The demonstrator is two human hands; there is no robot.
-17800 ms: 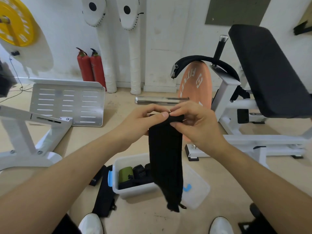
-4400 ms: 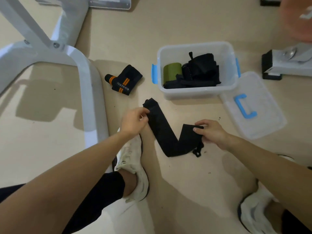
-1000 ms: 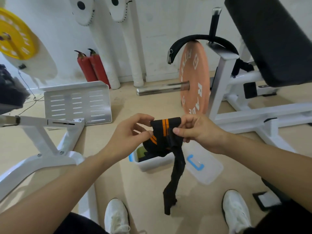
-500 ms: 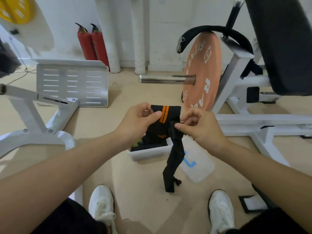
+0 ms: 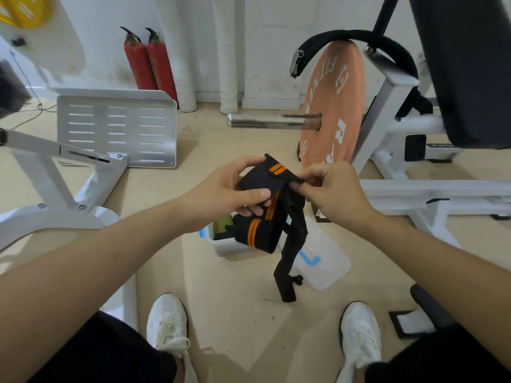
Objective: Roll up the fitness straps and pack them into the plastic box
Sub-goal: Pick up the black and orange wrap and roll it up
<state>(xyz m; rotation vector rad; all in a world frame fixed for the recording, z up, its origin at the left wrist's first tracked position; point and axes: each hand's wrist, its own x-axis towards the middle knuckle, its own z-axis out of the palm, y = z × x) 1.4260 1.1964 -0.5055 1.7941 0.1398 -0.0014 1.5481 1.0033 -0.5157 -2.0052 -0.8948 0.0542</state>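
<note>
Fingers (image 5: 249, 162) of the left hand (image 5: 221, 189) curl around the bundled part of a black, orange-striped fitness strap (image 5: 262, 233), while the right hand (image 5: 331, 189) pinches its top edge between thumb and forefinger. The strap hangs in the air above the plastic box (image 5: 224, 247) on the gym floor (its lid (image 5: 326, 261) lies just beside it), a loose tail dangling. Rolling looks under way; next, that tail needs winding in before packing.
</note>
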